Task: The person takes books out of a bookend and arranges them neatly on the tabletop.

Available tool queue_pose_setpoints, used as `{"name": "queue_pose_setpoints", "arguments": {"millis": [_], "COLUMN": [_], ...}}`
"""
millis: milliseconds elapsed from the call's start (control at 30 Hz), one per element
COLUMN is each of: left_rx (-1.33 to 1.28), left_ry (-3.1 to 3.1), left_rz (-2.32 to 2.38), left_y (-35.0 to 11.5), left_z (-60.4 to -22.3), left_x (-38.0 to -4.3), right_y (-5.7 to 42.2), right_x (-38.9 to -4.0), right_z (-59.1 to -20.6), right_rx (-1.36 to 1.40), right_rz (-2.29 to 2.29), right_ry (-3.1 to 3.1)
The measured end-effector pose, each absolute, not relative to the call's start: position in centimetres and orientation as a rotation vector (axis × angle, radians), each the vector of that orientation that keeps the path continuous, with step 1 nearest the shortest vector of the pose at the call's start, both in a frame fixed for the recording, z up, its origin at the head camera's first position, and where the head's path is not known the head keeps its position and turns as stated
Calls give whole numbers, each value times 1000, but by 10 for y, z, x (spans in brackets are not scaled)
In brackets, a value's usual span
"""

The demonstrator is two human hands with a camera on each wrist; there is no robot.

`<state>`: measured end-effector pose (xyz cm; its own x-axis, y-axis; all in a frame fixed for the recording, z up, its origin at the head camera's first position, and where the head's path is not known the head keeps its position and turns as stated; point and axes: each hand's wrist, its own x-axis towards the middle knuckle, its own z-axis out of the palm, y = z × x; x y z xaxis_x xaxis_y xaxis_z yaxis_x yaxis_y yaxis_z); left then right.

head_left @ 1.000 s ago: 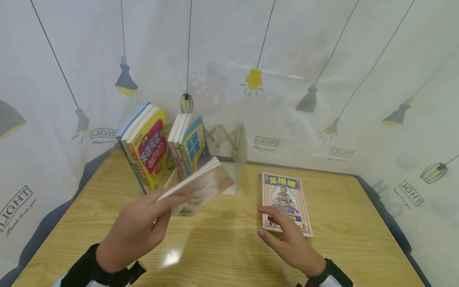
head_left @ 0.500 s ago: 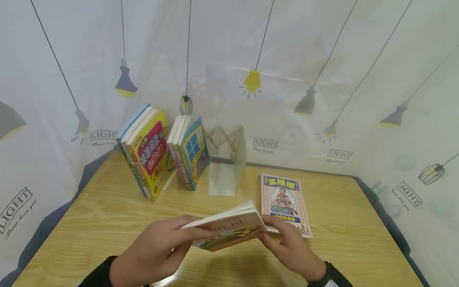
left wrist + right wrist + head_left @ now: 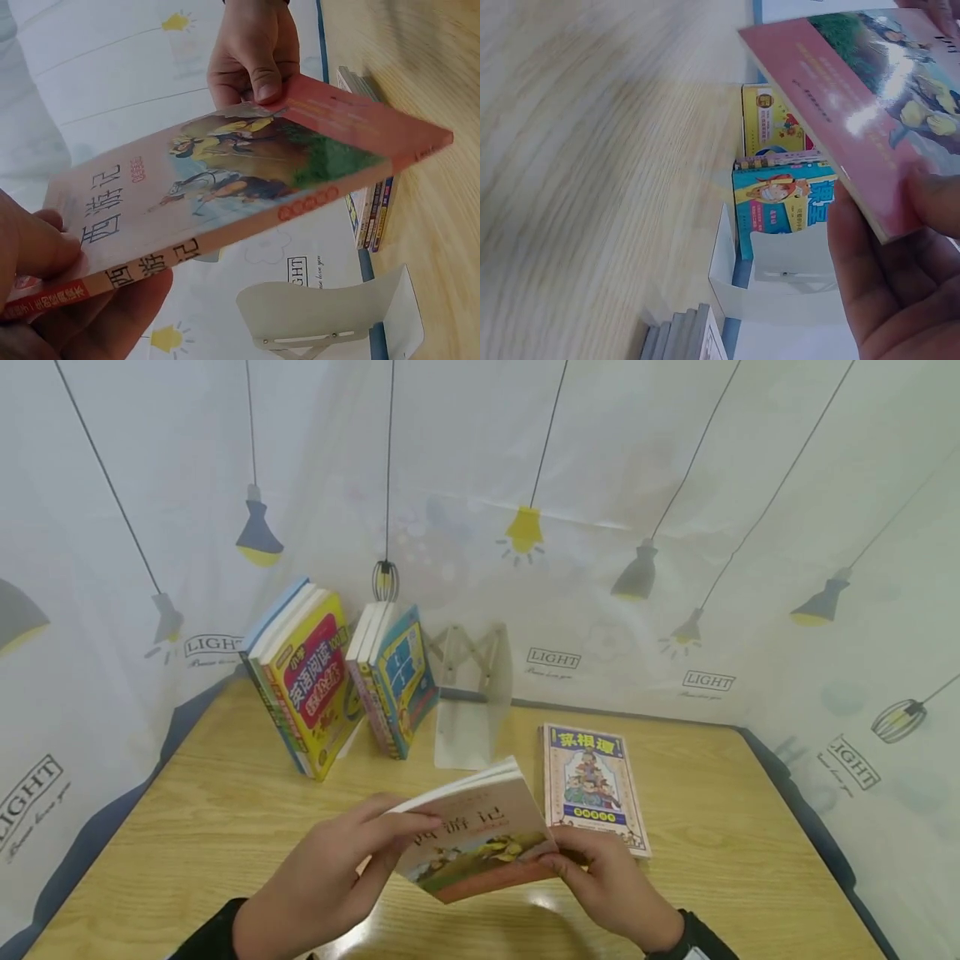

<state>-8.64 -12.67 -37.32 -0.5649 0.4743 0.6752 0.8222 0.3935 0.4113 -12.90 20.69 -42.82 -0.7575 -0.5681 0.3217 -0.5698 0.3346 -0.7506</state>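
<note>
A thin paperback book (image 3: 480,843) with a pale pink cover, dark Chinese title and a painted scene is held tilted above the near part of the table. My left hand (image 3: 322,868) grips its left, spine side, thumb on the cover and fingers beneath, as the left wrist view shows on the book (image 3: 217,187). At the opposite corner my right hand (image 3: 615,885) pinches the book, thumb on the red lower band; the right wrist view shows its fingers under the book (image 3: 840,112). Just beyond the right hand lies a stack of books (image 3: 592,785) with a purple-and-yellow title.
Tall books (image 3: 315,685) with a yellow front cover lean at the back left. Beside them stand smaller books (image 3: 401,677) with a blue cover. An expandable white bookend (image 3: 465,735) with crossed struts extends right of these, near the lamp-printed backdrop (image 3: 585,568).
My left hand has brought the book from near the standing books toward the right and nearer. My right hand has taken hold of its other end, and the cover has tilted up into view.
</note>
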Motion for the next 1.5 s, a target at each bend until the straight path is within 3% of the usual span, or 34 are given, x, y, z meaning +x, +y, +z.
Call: {"name": "queue_pose_setpoints", "arguments": {"millis": [267, 1067, 1500], "left_rx": [-992, -881, -882], "left_ry": [-2269, -2289, -2326], "left_rz": [-939, -924, -929], "left_y": [-130, -135, -136], "left_z": [-374, -377, -382], "left_x": [-88, -86, -88], "right_y": [219, 269, 294], "right_x": [-134, -155, -168], "right_z": [-420, -412, -430], "right_rx": [1122, -89, -467], "right_rz": [1606, 1750, 1807], "right_ry": [-2475, -2602, -2726]}}
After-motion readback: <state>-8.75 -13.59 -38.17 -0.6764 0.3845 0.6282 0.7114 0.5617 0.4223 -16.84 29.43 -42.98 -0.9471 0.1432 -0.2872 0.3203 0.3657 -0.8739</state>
